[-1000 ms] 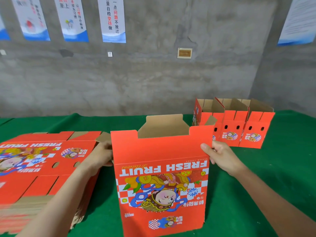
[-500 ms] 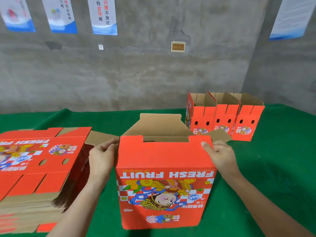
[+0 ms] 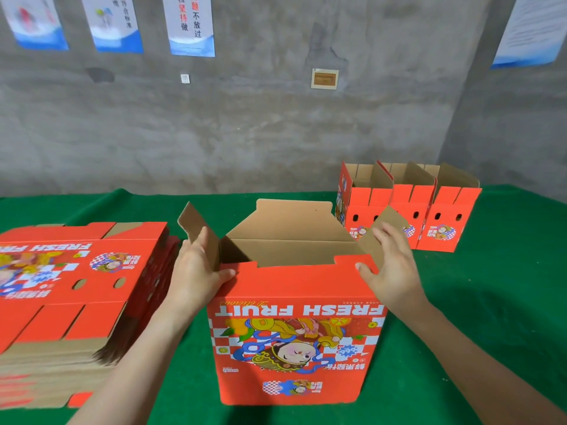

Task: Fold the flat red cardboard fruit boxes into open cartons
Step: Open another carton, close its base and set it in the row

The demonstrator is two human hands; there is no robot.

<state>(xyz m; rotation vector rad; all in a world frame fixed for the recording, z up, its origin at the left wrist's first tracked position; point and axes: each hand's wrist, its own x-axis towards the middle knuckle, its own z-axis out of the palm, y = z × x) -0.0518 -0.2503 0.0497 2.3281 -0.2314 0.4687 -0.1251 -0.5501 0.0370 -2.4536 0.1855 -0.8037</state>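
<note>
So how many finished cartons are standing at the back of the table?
3, in a row at the far right of the table: the left carton, the middle carton, the right carton, side by side. Any behind them would be hidden.

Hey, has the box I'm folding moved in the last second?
Yes. The box has opened up from nearly flat; its back wall has swung away from the person, toward the row of finished cartons.
</note>
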